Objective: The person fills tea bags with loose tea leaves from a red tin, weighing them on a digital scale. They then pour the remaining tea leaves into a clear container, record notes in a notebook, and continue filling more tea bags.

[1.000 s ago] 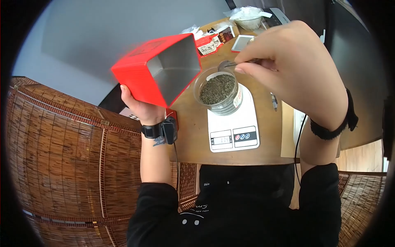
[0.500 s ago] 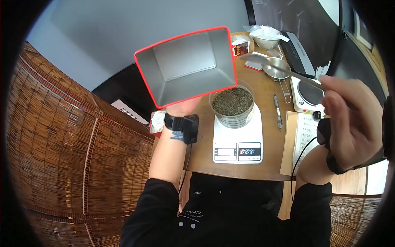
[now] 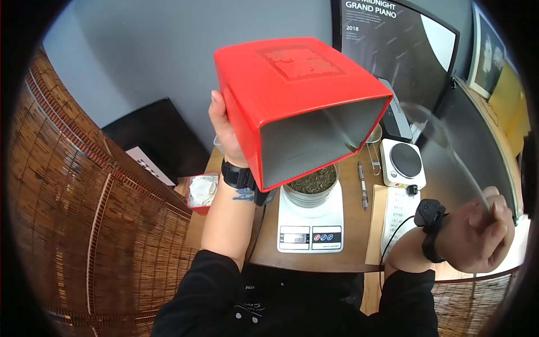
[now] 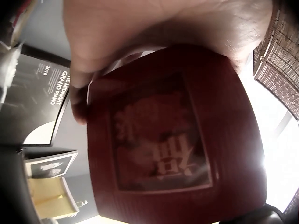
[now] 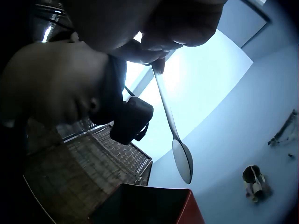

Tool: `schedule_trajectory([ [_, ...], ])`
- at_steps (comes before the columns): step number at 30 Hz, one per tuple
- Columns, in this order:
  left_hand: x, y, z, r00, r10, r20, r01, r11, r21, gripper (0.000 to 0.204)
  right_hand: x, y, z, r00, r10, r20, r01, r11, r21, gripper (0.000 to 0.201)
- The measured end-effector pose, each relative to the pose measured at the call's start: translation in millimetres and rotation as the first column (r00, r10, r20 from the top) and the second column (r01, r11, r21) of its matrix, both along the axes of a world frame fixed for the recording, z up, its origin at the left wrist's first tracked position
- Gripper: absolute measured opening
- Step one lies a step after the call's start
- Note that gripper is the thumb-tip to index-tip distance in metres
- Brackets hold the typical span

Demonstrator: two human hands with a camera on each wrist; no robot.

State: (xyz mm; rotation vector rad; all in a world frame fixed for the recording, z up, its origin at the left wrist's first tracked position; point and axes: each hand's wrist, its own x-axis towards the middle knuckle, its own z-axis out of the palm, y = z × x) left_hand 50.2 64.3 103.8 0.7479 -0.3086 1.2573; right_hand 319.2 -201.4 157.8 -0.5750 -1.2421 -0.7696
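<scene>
My left hand (image 3: 227, 132) grips a large red tin (image 3: 314, 90) round its side and lifts it above the table. The tin is tilted, its bare metal mouth facing down and toward me, and it partly covers a clear tub (image 3: 311, 199) of dried leaves (image 3: 314, 181). That tub stands on a white kitchen scale (image 3: 286, 216) with a lit display. In the left wrist view the tin's embossed panel (image 4: 159, 135) fills the middle. Out to the right, my right hand (image 3: 477, 238) pinches a metal spoon (image 5: 182, 161) by its handle. The spoon's bowl looks bare in the right wrist view.
An electric hot plate (image 3: 405, 160) stands at the right, with a pen (image 3: 363, 185) and a handwritten sheet (image 3: 396, 208) nearer me. A red box (image 3: 203, 191) with white lining sits left of the scale. A long-handled steel pan (image 3: 375, 135) is partly hidden behind the tin.
My right hand has swung from over the tub out to the right with the spoon. The tin has turned from facing right to mouth-down toward me, and the head view has shifted.
</scene>
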Motion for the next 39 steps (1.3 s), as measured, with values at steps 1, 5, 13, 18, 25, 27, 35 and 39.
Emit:
schedule_trajectory([
  [1, -4, 8, -4, 1.000, 0.014, -0.003, -0.014, 0.995, 0.098, 0.068, -1, -1, 3, 0.986, 0.143, 0.080, -0.139, 0.989, -0.050, 0.031],
  [5, -16, 19, -7, 0.986, 0.159, -0.049, -0.153, 0.981, 0.117, 0.068, -20, 6, 10, 0.963, 0.188, 0.193, -0.148, 0.967, -0.206, 0.030],
  [13, -49, 10, 5, 0.941, 0.290, -0.177, -0.233, 0.930, 0.285, 0.070, -42, 24, 26, 0.934, 0.109, 0.340, 0.048, 0.905, -0.423, 0.017],
  [18, -49, -4, 14, 0.778, 0.477, -0.410, -0.285, 0.849, 0.445, 0.084, -42, 17, 33, 0.932, 0.074, 0.356, 0.189, 0.739, -0.647, 0.008],
  [25, -31, -30, 42, 0.489, 0.872, -0.007, -0.095, 0.061, 0.994, 0.095, -20, 7, 30, 0.973, -0.015, 0.230, 0.208, 0.490, -0.846, 0.006],
  [27, -24, -47, 51, 0.453, 0.891, 0.028, 0.032, -0.047, 0.998, 0.085, -14, 5, 30, 0.973, -0.019, 0.229, 0.209, 0.488, -0.847, 0.007],
  [35, -6, -80, 69, 0.402, 0.897, 0.182, 0.289, -0.312, 0.905, 0.077, 2, -4, 29, 0.971, 0.020, 0.239, 0.196, 0.506, -0.840, 0.007],
  [39, -3, -90, 70, 0.334, 0.927, 0.169, 0.221, -0.251, 0.942, 0.076, -8, -1, 16, 0.986, 0.087, 0.140, 0.039, 0.701, -0.712, 0.007],
])
